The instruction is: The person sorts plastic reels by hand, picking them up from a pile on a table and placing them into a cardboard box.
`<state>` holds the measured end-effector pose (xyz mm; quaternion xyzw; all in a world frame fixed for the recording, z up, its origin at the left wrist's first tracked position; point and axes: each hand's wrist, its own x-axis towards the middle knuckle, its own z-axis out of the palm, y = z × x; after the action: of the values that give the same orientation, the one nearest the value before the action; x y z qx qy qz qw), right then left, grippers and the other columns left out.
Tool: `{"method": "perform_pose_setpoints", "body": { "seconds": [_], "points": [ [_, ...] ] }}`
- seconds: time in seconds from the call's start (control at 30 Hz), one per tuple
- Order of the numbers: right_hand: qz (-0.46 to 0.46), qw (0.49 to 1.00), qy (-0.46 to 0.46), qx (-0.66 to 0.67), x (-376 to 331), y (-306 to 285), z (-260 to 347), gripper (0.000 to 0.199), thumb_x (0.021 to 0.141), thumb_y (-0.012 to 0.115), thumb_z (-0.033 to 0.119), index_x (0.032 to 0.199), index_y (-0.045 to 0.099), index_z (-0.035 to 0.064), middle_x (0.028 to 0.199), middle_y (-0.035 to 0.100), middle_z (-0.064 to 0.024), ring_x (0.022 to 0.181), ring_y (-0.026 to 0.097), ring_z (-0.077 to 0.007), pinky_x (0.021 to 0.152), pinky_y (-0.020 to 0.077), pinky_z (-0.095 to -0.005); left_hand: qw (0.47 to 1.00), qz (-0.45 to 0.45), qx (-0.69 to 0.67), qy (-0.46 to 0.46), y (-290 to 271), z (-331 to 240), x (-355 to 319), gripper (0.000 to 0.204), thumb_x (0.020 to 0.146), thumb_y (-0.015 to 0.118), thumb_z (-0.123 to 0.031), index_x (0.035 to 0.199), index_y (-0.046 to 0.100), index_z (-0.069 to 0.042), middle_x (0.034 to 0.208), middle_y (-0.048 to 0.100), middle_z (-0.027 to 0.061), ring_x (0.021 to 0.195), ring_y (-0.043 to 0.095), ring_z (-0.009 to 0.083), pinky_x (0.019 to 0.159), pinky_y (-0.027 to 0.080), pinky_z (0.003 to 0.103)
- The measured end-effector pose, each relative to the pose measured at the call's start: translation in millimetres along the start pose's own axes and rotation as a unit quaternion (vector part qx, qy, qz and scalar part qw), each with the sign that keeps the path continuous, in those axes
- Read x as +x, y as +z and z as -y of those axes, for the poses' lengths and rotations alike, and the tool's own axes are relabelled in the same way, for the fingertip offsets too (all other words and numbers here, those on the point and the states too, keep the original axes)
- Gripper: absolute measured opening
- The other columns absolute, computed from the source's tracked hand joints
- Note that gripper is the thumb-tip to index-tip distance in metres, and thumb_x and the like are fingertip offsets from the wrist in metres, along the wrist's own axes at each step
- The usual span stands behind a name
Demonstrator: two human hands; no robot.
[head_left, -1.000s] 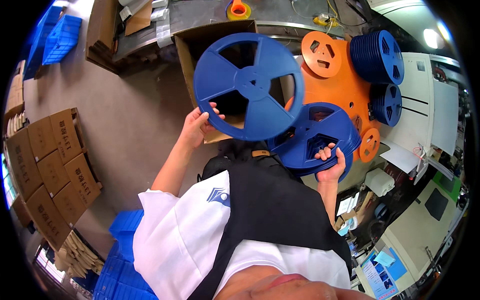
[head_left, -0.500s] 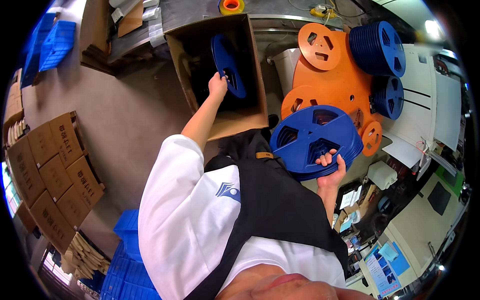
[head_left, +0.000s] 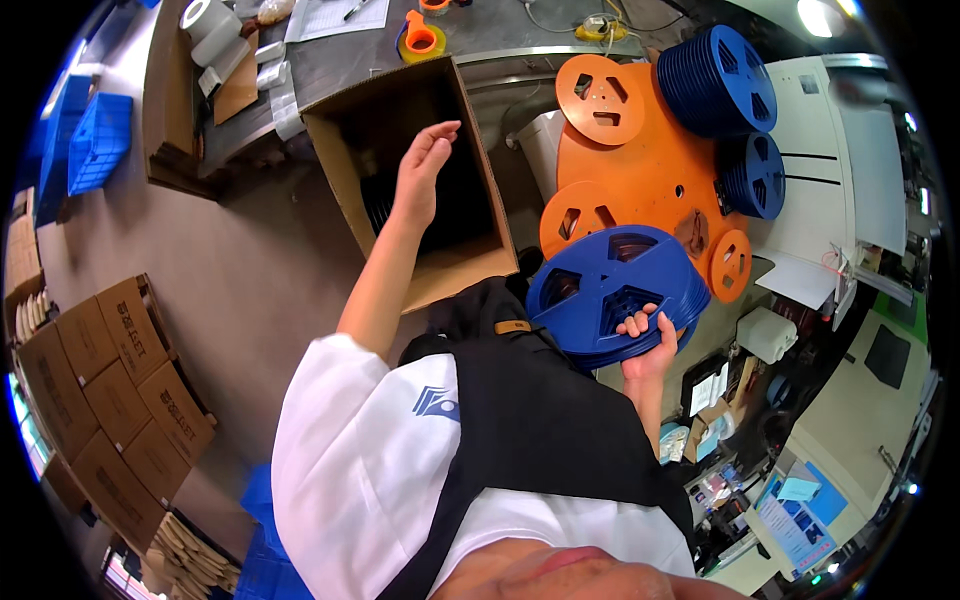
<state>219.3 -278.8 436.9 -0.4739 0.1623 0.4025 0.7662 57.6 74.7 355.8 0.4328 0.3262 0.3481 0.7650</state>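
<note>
Head view: seemingly packing, our empty, loosely extended left hand (head_left: 421,176) should next reach blue reels (head_left: 603,288) our right hand (head_left: 649,352) clasps.

From the middle of the view, the open box (head_left: 460,268) stands at eleven o'clock, the left hand (head_left: 426,168) before its mouth. Behind it is the bench (head_left: 490,32), with a tape roll (head_left: 407,43) on it. At three o'clock is the reel stack (head_left: 606,283), with the right hand (head_left: 650,345) on its near edge; piled cartons (head_left: 118,410) are between eight and nine.
</note>
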Motion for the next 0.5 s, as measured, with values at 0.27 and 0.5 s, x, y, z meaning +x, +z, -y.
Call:
{"method": "perform_pose_setpoints", "body": {
  "seconds": [0.27,0.5],
  "points": [
    [0.067,0.997,0.032,-0.019,14.6,17.4,-5.5,0.022,0.087,0.049,0.024,0.096,0.056,0.0052,0.067,0.05,-0.003,0.062,0.049,-0.0162,0.068,0.0457,-0.0352,0.711,0.6,-0.332,0.156,105.9,-203.0,-92.9,0.059,0.094,0.018,-0.055,0.108,0.057,-0.012,0.064,0.047,0.0052,0.057,0.044,0.0188,0.082,0.041,0.045],
    [0.09,0.994,0.042,-0.034,14.6,24.5,-5.0,0.024,0.086,0.051,0.026,0.097,0.055,0.0054,0.067,0.048,-0.0021,0.063,0.047,-0.0153,0.069,0.044,-0.0345,0.698,0.514,-0.48,0.137,141.8,-221.3,-134.2,0.075,0.096,-0.001,-0.051,0.101,0.062,-0.01,0.055,0.042,0.0068,0.043,0.039,0.0165,0.062,0.04,0.034]
  ]
}}
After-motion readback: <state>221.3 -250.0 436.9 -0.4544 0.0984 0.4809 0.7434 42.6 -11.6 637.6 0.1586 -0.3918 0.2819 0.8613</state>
